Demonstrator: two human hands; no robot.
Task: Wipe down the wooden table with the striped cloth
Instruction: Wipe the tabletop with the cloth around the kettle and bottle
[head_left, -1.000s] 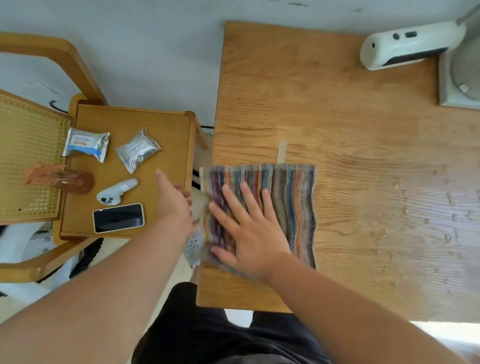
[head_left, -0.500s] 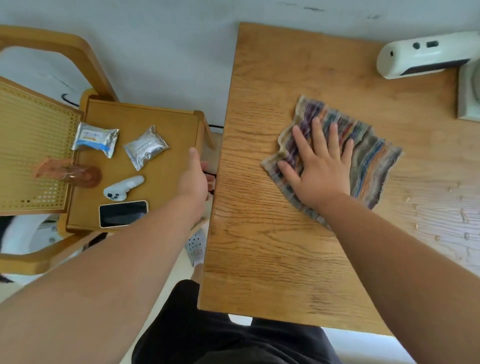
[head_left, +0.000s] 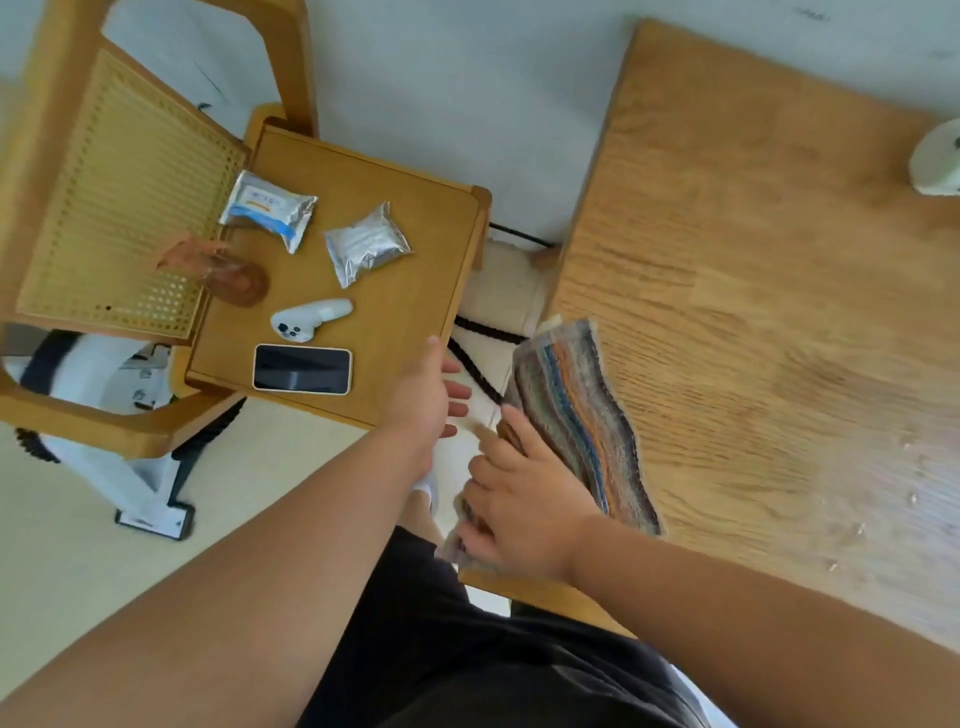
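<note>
Where the coarse-grained wooden table (head_left: 753, 312) ends at its left edge, I see the striped cloth (head_left: 576, 410), soft, rumpled and wavy-bordered. It stretches away from my right hand (head_left: 524, 499), which covers its near end. The fingers bend over the table's rim; I cannot tell whether they pinch the fabric. My left hand (head_left: 423, 400) hovers just beside, fingers loosely spread, holding nothing.
</note>
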